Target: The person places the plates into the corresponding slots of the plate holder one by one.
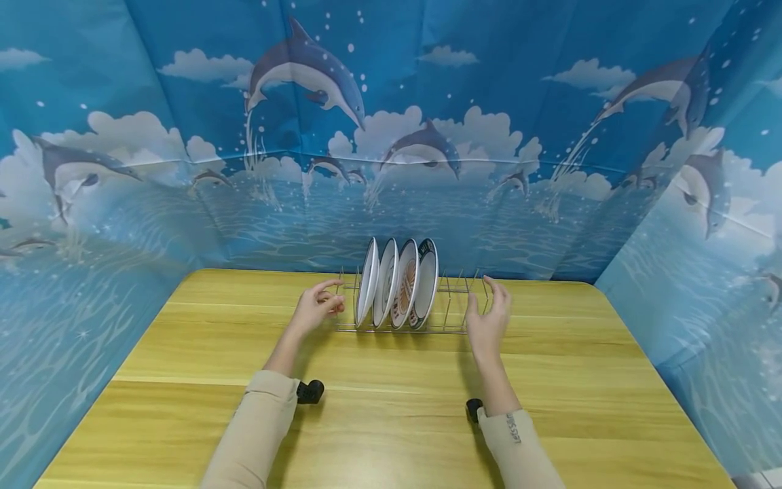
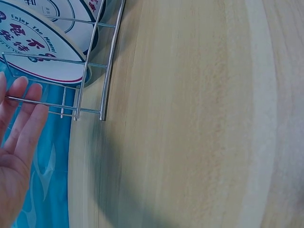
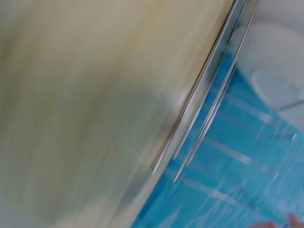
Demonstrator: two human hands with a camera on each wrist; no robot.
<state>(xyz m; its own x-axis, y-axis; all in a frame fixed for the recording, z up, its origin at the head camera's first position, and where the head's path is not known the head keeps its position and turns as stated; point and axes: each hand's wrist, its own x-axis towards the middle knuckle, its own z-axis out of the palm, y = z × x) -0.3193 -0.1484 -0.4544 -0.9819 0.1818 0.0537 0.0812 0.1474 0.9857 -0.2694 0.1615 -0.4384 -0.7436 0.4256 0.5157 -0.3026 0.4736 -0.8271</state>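
A wire dish rack [image 1: 455, 331] stands near the back of the table, with several plates [image 1: 368, 285] upright in its left and middle slots. One plate [image 2: 38, 42] in the left wrist view bears red characters and blue lettering. My left hand [image 1: 314, 309] is at the rack's left end, fingers loosely bent. In the left wrist view that hand's fingers [image 2: 31, 114] lie at a wire of the rack; whether they touch it I cannot tell. At the right end my right hand [image 1: 490, 322] has thumb and fingers spread apart, holding nothing. Only blurred fingertips show in the right wrist view.
The yellow wood-grain table [image 1: 391, 421] extends around the rack. Behind it and at both sides hangs a blue curtain [image 1: 489, 224] printed with dolphins. A black device [image 1: 310, 392] sits at the left wrist, and another [image 1: 474, 409] at the right.
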